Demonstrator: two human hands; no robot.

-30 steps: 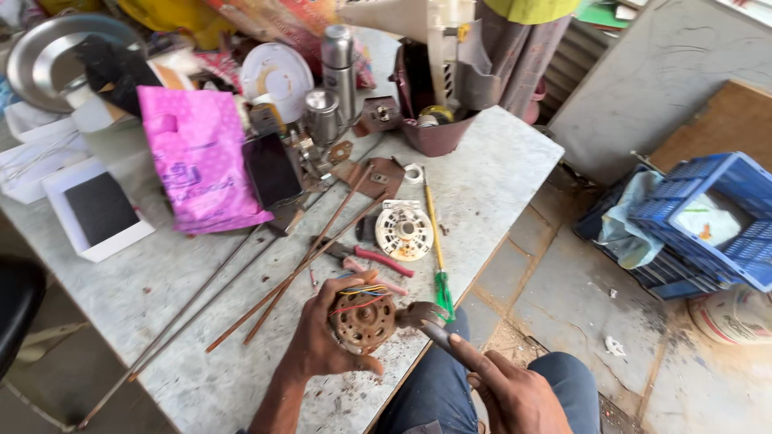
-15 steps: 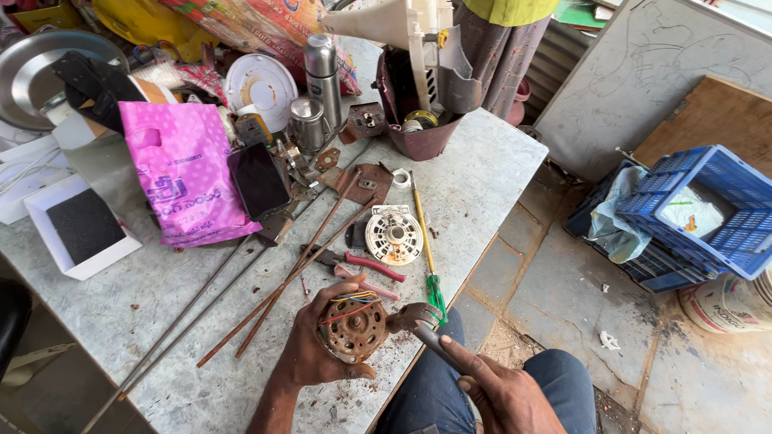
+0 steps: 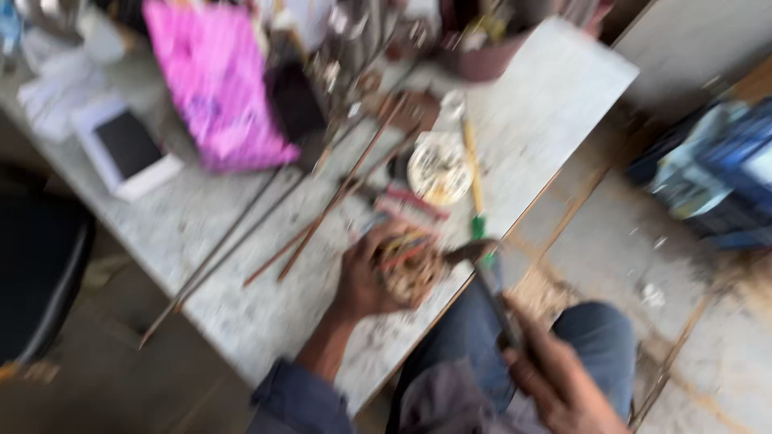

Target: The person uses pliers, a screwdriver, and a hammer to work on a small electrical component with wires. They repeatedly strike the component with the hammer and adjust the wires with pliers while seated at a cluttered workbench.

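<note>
Hammer poised at wired motor core

Head view, blurred: my left hand [image 3: 366, 277] has its fingers wrapped around the wired motor core [image 3: 406, 269] at the table [image 3: 241, 313] edge. My right hand [image 3: 555, 382] grips the hammer [image 3: 490, 281], head touching the core. Core looks intact, wires attached.

My table [image 3: 555, 104] is grey and speckled, with a thin brown edge. The picture is very blurry. A bright pink bag [image 3: 215, 80] lies on it near the far side. Beside that is a white box with a dark top [image 3: 129, 153]. Long thin rods [image 3: 322, 209] lie slanted across the middle. A round white part [image 3: 438, 169] sits near a stick with a yellow and green handle [image 3: 474, 181]. A dark bowl [image 3: 486, 60] stands at the far end.
</note>
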